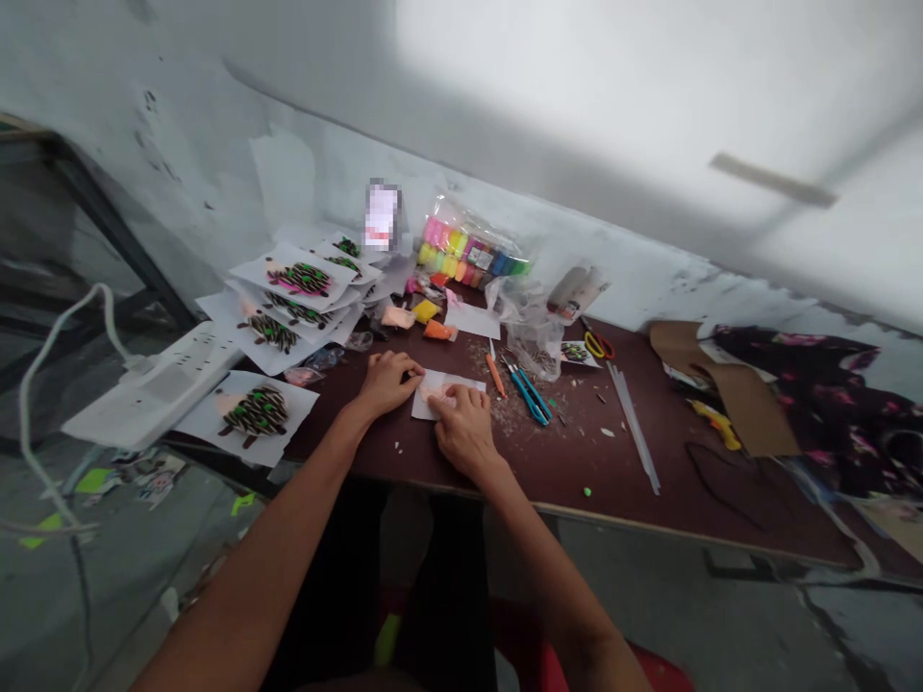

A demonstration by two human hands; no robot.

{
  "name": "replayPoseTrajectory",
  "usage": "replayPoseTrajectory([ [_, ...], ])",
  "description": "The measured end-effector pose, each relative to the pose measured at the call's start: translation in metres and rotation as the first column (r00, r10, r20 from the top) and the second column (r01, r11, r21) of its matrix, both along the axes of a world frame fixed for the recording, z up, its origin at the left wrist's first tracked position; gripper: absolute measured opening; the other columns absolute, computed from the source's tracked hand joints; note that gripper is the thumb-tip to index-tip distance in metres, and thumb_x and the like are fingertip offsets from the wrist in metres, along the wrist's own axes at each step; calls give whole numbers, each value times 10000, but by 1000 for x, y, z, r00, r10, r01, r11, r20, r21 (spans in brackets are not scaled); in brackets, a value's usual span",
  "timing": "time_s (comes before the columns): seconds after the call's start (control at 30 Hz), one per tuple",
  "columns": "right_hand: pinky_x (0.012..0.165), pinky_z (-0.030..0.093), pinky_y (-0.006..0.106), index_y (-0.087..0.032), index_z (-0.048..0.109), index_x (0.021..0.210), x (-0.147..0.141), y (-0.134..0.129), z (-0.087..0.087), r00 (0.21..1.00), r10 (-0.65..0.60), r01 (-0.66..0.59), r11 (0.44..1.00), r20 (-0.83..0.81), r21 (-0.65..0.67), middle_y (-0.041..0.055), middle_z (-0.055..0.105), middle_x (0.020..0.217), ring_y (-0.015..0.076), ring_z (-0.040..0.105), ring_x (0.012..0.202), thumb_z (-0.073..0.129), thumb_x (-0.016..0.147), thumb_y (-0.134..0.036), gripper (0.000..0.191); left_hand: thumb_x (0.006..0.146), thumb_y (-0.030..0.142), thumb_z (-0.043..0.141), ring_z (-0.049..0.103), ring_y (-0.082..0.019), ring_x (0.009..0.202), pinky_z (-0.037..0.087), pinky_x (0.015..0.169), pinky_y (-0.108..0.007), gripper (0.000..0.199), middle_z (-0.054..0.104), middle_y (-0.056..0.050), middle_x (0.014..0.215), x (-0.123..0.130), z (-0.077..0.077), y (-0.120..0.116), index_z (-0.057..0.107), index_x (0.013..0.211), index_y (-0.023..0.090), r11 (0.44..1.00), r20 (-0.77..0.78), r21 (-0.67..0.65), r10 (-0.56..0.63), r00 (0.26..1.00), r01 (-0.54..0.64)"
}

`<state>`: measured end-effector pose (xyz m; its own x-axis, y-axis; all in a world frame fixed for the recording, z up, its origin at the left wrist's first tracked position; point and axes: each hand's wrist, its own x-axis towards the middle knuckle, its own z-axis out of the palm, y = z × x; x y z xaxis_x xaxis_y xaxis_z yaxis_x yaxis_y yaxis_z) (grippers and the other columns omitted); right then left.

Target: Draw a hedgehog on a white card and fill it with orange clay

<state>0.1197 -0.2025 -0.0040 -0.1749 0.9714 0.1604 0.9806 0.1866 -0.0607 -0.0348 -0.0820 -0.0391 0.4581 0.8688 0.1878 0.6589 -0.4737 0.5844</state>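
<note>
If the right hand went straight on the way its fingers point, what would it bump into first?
Probably the left hand, at the left edge of the white paper. The right hand seems to touch the peach patch on it; depth is hard to judge.

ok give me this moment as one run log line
left hand: at white card, left edge | right hand: on peach patch atop card | right of card: orange tool, teal-handled tool
</note>
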Motion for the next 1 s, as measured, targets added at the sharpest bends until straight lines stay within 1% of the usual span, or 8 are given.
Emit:
replayPoseTrajectory([
  [0.1, 973, 270, 406, -278, 626, 1283, -1, 0, 1, 1000, 1, -1, 1000, 5, 2, 111, 541, 1236, 266, 410, 1113, 545, 886, -233, 407, 755, 361, 636, 545, -266, 1040, 324, 954, -428, 220, 699, -13, 1032, -3, 4, 0, 721, 936, 268, 999, -26, -33, -28, 999, 27],
  [0.2, 966, 272, 403, -269, 640, 1250, -1, 0, 3, 1000, 6, -6, 1000, 16, 2, 107, 545, 1239, 264, 416, 1103, 536, 894, -237, 372, 654, 420, 723, 519, -288, 1078, 324, 957, -421, 381, 676, -8, 1053, -8, 7, 1, 696, 1007, 280, 994, -63, -68, -86, 994, 82],
  [0.27, 963, 273, 403, -264, 648, 1231, -1, 2, 4, 1000, 9, -9, 1000, 26, -9, 104, 549, 1236, 262, 418, 1098, 536, 898, -237, 353, 620, 445, 751, 504, -296, 1091, 323, 952, -415, 445, 660, -9, 1063, -10, 7, 2, 681, 1028, 282, 990, -83, -81, -119, 989, 113],
  [0.43, 967, 266, 414, -275, 665, 1219, 1, 6, 6, 1000, 1, 0, 1000, 18, -13, 100, 558, 1223, 261, 427, 1087, 541, 911, -244, 334, 646, 474, 751, 477, -288, 1112, 315, 932, -397, 466, 631, -8, 1089, -13, 4, 4, 657, 1063, 286, 982, -84, -99, -168, 982, 160],
  [0.6, 948, 277, 388, -308, 695, 1192, 3, 6, 3, 993, -62, 64, 998, -98, 14, 76, 568, 1192, 245, 442, 1084, 556, 910, -213, 329, 671, 496, 746, 471, -278, 1106, 307, 926, -391, 463, 622, -5, 1094, -14, 0, 4, 647, 1072, 289, 981, -62, -90, -176, 982, 170],
  [0.67, 948, 278, 390, -309, 699, 1190, 2, 6, 2, 990, -73, 76, 997, -120, 23, 76, 568, 1192, 245, 445, 1082, 563, 908, -209, 329, 675, 496, 744, 471, -278, 1103, 307, 927, -394, 465, 621, -6, 1093, -14, 0, 4, 646, 1079, 289, 981, -61, -87, -177, 982, 172],
  [0.87, 955, 286, 394, -274, 709, 1182, 3, 13, 2, 985, -110, 112, 994, -131, 6, 87, 565, 1195, 244, 453, 1075, 560, 902, -197, 326, 659, 494, 746, 470, -286, 1111, 310, 939, -406, 482, 616, -7, 1096, -15, 2, 3, 650, 1088, 296, 980, -56, -91, -180, 982, 175],
  [1.0, 949, 289, 396, -294, 686, 1227, 3, 15, 1, 988, -105, 105, 994, -114, -7, 87, 558, 1202, 247, 446, 1076, 555, 901, -196, 365, 647, 458, 740, 485, -282, 1097, 317, 940, -409, 476, 619, -12, 1094, -14, 3, 1, 652, 1083, 290, 984, -60, -78, -166, 984, 161],
])
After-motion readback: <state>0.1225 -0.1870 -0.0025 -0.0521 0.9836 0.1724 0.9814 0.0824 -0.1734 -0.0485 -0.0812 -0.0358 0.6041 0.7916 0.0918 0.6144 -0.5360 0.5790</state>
